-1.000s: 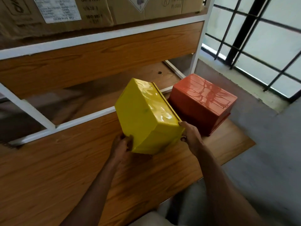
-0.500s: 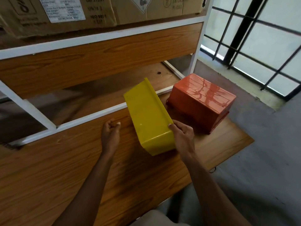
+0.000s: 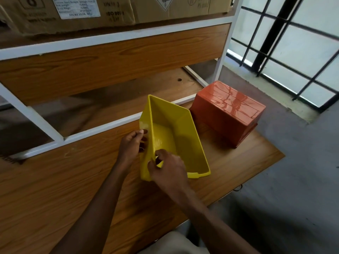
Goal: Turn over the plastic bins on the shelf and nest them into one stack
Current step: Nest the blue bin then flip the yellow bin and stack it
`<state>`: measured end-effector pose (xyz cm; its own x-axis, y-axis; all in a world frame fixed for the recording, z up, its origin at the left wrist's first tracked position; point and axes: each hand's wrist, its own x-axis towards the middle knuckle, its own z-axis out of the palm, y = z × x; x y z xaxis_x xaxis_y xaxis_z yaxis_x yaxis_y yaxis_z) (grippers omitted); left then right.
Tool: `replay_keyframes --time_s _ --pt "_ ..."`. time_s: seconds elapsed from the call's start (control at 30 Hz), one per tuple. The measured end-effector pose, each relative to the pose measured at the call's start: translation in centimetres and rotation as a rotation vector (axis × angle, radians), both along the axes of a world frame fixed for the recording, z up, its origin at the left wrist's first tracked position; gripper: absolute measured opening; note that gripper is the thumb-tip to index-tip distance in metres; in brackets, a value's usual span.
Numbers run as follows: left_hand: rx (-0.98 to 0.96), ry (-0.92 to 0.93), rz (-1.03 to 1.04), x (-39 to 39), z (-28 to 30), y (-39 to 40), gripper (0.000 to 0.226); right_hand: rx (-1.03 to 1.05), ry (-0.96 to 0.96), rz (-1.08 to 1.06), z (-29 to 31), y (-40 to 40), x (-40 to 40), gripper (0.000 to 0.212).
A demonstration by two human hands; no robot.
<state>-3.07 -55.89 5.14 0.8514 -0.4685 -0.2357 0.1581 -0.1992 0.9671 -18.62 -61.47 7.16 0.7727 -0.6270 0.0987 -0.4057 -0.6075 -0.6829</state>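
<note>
The yellow plastic bin [image 3: 176, 136] sits on the wooden shelf board [image 3: 73, 189] with its opening facing up, a little tilted toward me. My left hand [image 3: 131, 145] presses on the outside of its left wall, thumb near the rim. My right hand [image 3: 168, 169] pinches the near left corner of the rim, fingers reaching inside. To its right the orange plastic bin [image 3: 227, 110] rests upside down, its ribbed bottom facing up, untouched.
White metal shelf rails [image 3: 102, 127] run behind the bins, and a post [image 3: 222, 57] stands at the back right. Cardboard boxes [image 3: 77, 11] fill the shelf above. The board ends at the right, over a grey floor [image 3: 293, 180] by a barred window [image 3: 286, 43].
The yellow bin has gone from bottom-up through standing on its side to opening-up on the board. My left hand returned to its left wall; my right hand shifted to the near rim corner.
</note>
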Motion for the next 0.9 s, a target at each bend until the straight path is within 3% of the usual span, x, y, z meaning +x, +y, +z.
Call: replay_keyframes --time_s 0.13,0.37,0.63,0.9 --pt "0.070 0.021 0.053 0.6 -0.6 0.7 0.039 -0.039 0.112 0.124 -1.3 2.3 1.4 0.039" --pt "0.170 0.041 0.035 1.7 -3.4 3.2 0.026 0.004 0.147 0.219 -2.9 0.8 2.3 0.040" --pt "0.179 0.058 0.033 2.2 -3.9 3.8 0.024 0.005 0.068 0.080 -2.4 -8.3 2.9 0.030" --pt "0.159 0.101 0.039 2.2 -4.0 3.1 0.029 0.117 0.288 -0.101 -3.3 -13.0 3.0 0.062"
